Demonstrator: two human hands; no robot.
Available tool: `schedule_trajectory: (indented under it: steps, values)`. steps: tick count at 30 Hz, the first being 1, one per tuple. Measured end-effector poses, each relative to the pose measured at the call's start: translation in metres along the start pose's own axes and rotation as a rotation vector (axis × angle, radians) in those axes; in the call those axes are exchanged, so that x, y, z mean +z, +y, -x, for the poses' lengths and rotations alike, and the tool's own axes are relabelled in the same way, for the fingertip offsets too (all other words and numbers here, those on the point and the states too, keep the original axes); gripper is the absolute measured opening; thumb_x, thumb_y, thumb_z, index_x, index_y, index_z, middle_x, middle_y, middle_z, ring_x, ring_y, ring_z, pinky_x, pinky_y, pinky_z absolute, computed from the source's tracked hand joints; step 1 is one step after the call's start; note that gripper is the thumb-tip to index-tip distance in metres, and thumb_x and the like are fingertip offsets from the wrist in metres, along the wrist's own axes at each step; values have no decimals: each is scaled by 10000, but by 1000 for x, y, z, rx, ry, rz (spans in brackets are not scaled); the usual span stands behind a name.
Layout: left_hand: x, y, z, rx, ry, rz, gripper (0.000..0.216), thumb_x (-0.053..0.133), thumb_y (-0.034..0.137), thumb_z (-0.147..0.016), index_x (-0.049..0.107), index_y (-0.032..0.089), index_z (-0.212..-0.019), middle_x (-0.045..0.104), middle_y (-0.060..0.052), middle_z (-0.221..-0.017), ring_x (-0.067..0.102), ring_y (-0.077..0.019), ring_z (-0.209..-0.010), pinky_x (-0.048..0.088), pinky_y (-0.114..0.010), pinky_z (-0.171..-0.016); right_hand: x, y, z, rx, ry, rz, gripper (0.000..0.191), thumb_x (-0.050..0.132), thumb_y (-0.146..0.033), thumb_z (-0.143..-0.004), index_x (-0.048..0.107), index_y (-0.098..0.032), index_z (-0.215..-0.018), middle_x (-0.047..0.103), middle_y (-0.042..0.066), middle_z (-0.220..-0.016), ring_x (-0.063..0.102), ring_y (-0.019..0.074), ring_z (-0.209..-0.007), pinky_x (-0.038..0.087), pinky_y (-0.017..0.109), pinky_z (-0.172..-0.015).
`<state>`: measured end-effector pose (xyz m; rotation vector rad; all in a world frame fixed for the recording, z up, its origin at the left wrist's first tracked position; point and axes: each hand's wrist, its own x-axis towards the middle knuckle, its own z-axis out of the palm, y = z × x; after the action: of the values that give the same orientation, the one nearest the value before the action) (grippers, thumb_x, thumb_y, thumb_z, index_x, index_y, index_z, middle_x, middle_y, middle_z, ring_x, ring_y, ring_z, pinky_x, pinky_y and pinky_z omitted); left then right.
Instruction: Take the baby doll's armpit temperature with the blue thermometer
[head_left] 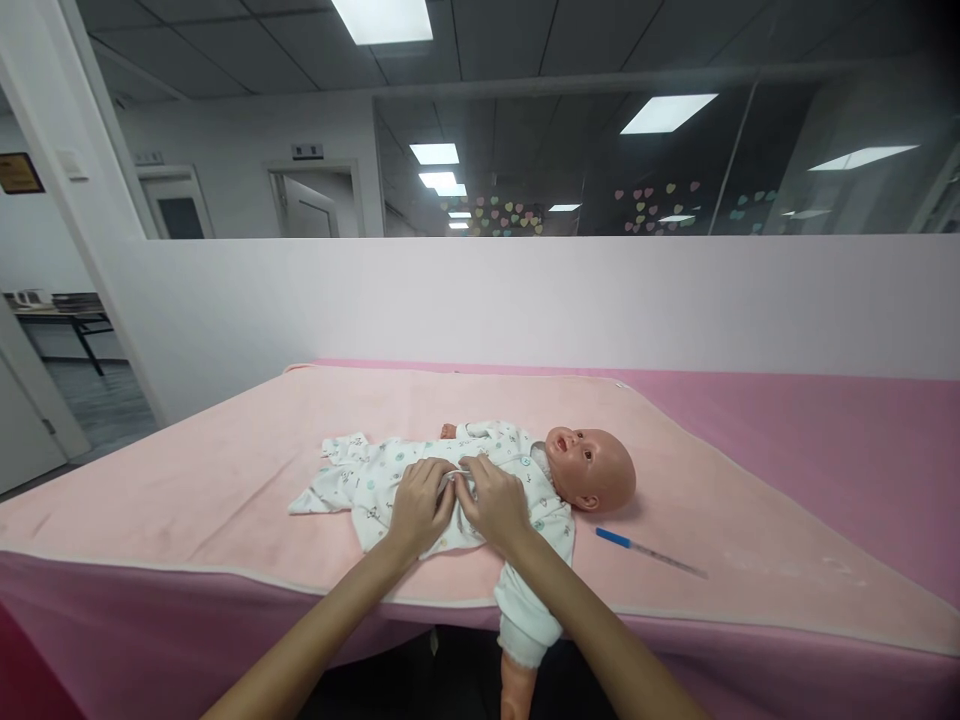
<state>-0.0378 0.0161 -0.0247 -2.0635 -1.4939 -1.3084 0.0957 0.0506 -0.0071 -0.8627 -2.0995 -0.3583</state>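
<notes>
A baby doll (600, 468) lies on its back with its head to the right, dressed in white patterned baby clothes (382, 480). At its middle, my left hand (421, 505) and my right hand (495, 498) meet, fingers bent and closed on the edge of the fabric. A small white fold shows between the fingertips; what exactly is pinched is partly hidden. One doll arm (519, 685) in a white sleeve hangs over the front edge, beneath my right forearm. The other arm lies on the far side.
A thin stick with a blue end (615, 538) lies right of the doll. The doll rests on a peach blanket (217, 490) over a pink cover (847, 450). Behind stands a white half wall (525, 300) with glass above; a doorway opens at left.
</notes>
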Motion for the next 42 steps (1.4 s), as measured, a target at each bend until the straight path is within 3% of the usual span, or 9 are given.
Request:
schedule_trajectory:
  steps: [10,22,36,42]
  values:
    - [-1,1,0,-45,8,104,161,375,222,-871,533,202,-893,598,-21,-870,523,-156,-809,380,-315,-751,0,1,1,-36,-5,-14,200,402,-299,-871,573,-196,-891,596,15,-767,533,108,-633,273,217,-505]
    - [-2,1,0,-79,37,40,180,378,270,-882,544,201,-883,603,-23,-861,528,-159,-810,384,-321,-757,-5,1,0,-46,-19,-47,194,386,-272,-894,564,-213,-943,610,8,-803,561,105,-671,291,216,-518]
    - [-4,3,0,-58,32,80,204,369,289,-888,546,206,-945,608,-34,-901,534,-166,-845,384,-323,-778,-3,3,0,21,-3,-109,189,395,-266,-891,574,-204,-900,622,6,-801,575,108,-668,338,204,-549]
    - [-4,4,0,-68,45,60,226,344,285,-898,554,205,-925,613,-31,-891,537,-159,-826,390,-317,-765,-3,2,1,35,50,-109,223,374,-265,-889,554,-174,-984,636,28,-849,576,96,-618,363,196,-551]
